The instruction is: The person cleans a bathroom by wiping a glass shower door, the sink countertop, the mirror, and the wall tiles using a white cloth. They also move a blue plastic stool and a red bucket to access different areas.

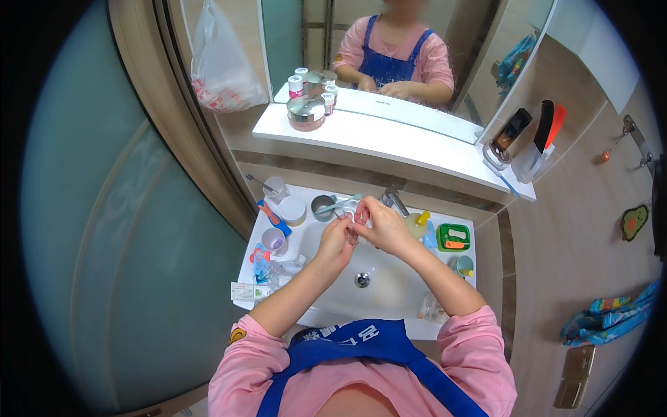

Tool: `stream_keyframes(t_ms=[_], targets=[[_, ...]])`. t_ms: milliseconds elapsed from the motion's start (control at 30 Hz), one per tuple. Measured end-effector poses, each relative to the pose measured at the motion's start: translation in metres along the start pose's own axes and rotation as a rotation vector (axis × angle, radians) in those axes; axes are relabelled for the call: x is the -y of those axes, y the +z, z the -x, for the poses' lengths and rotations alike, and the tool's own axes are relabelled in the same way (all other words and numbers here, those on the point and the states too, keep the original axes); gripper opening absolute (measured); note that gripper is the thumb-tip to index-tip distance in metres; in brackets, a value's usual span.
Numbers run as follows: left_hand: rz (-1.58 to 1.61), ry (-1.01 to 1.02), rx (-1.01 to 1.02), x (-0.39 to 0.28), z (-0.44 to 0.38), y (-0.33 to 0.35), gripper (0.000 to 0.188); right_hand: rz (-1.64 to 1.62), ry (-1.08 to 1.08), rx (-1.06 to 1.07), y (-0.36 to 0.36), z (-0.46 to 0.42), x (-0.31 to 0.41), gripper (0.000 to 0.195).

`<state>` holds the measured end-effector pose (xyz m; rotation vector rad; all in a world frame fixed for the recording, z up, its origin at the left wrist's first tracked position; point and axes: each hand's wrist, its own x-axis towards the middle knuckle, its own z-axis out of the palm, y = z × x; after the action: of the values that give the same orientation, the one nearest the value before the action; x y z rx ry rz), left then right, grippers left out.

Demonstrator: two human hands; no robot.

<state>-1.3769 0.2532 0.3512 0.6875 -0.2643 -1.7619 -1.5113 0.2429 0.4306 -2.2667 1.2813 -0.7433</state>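
Both hands meet over the back of a white washbasin (333, 294). Between the fingertips of my left hand (336, 240) and my right hand (385, 224) is a small white loop (351, 215), perhaps a cord or band. A thin metal ring-like item (352, 237) shows beneath the fingers of my left hand; its exact kind cannot be told. Just behind the hands stand a grey cup (322, 207) with a light-blue toothbrush (338, 204) across it, and the metal faucet (397, 202). The drain (362, 280) lies in front of the hands.
On the left rim are a white jar (292, 210), cups, a blue-and-red handled tool (274, 218), a tube (250, 291) and clear plastic. To the right stand a yellow-topped bottle (417, 225), a green soap box (453, 237) and a cup (462, 266). A white shelf (385, 143) juts out under the mirror.
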Motion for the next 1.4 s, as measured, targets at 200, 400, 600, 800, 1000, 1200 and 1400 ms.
stream_keyframes(t_ms=[200,400,600,800,1000,1200,1400], targets=[[-0.215,0.216,-0.048,-0.048,0.015,0.045,0.023,-0.112,0.056,-0.685,-0.100,-0.015,-0.022,0.011],[0.086,0.150,0.004,-0.038,-0.016,0.077,0.023,-0.218,0.024,-0.610,-0.077,-0.011,-0.010,0.017],[0.146,0.172,0.029,-0.026,-0.014,0.075,0.022,-0.696,0.300,-0.091,0.020,0.041,-0.026,0.020],[-0.033,0.332,-0.039,-0.035,-0.020,0.051,0.025,-0.320,0.265,0.409,0.000,0.062,-0.019,0.020],[-0.776,1.000,0.137,-0.070,-0.020,0.033,0.021,-0.410,0.261,-0.512,-0.120,0.047,-0.049,0.017],[-1.562,1.434,0.272,-0.115,-0.039,0.046,0.020,0.608,0.047,-0.793,-0.185,-0.012,-0.099,0.030],[-1.722,1.445,0.302,-0.125,-0.046,0.035,0.018,0.693,0.340,-0.381,-0.134,-0.015,-0.107,0.054]])
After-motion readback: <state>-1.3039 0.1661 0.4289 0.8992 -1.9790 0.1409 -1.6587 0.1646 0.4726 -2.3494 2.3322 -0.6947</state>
